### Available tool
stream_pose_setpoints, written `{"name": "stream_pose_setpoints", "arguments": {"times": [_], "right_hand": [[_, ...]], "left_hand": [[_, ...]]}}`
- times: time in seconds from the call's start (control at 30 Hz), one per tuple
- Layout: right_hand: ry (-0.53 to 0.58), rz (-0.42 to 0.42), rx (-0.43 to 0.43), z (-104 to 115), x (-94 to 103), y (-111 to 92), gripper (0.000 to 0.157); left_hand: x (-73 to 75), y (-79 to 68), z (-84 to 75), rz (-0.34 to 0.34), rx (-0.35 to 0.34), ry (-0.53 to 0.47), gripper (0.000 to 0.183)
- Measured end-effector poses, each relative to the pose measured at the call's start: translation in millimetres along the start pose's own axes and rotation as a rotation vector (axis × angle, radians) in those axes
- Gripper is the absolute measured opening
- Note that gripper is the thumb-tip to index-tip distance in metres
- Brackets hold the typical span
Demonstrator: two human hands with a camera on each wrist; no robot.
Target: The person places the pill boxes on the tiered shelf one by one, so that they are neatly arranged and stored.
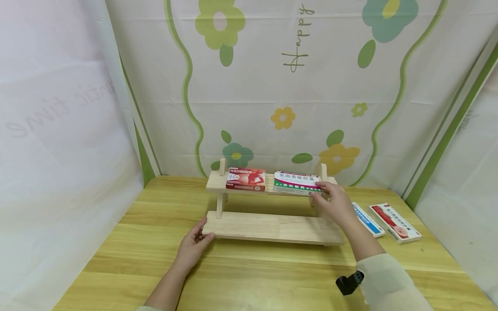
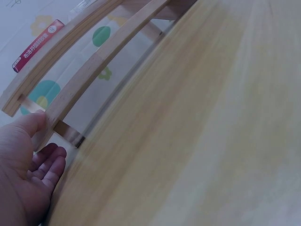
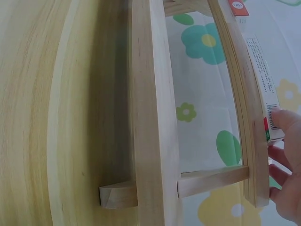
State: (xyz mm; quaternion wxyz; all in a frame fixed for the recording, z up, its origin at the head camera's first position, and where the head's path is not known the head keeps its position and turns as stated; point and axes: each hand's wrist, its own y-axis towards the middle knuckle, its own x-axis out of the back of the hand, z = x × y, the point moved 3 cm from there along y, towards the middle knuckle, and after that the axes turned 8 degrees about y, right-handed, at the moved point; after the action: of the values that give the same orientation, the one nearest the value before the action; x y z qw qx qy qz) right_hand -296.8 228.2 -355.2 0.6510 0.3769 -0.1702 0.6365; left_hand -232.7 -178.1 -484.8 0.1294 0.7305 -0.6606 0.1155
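Note:
A two-tier wooden rack (image 1: 272, 226) stands on the table. My left hand (image 1: 193, 245) grips the left end of its lower shelf, and in the left wrist view the thumb (image 2: 32, 123) lies on the board with the fingers curled below. On the upper shelf, my right hand (image 1: 335, 203) pinches the right end of a white, green and purple medicine box (image 1: 295, 182). From the right wrist, the printed side of that box (image 3: 262, 70) faces the camera, thumb against it. A red medicine box (image 1: 246, 179) leans on the same shelf, to the left.
Right of the rack, a blue-and-white medicine box (image 1: 367, 220) and a red-and-white medicine box (image 1: 394, 222) lie on the wooden table (image 1: 272, 280). A flower-printed cloth (image 1: 249, 86) hangs behind, with more cloth at both sides.

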Motion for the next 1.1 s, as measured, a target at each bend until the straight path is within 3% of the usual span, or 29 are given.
{"name": "stream_pose_setpoints", "arguments": {"times": [0.47,0.83,1.1], "right_hand": [[0.065,0.015,-0.035,-4,-0.5,0,0.061],[0.015,-0.05,-0.052,-20,20.2,-13,0.068],[-0.008,-0.106,-0.042,-35,38.5,-25,0.062]], "left_hand": [[-0.6,-2.4,-1.8,0.021,0.008,0.034,0.067],[0.8,-2.0,-3.3,0.026,0.008,0.035,0.067],[1.5,-1.6,-3.6,0.029,0.01,0.026,0.067]]}}
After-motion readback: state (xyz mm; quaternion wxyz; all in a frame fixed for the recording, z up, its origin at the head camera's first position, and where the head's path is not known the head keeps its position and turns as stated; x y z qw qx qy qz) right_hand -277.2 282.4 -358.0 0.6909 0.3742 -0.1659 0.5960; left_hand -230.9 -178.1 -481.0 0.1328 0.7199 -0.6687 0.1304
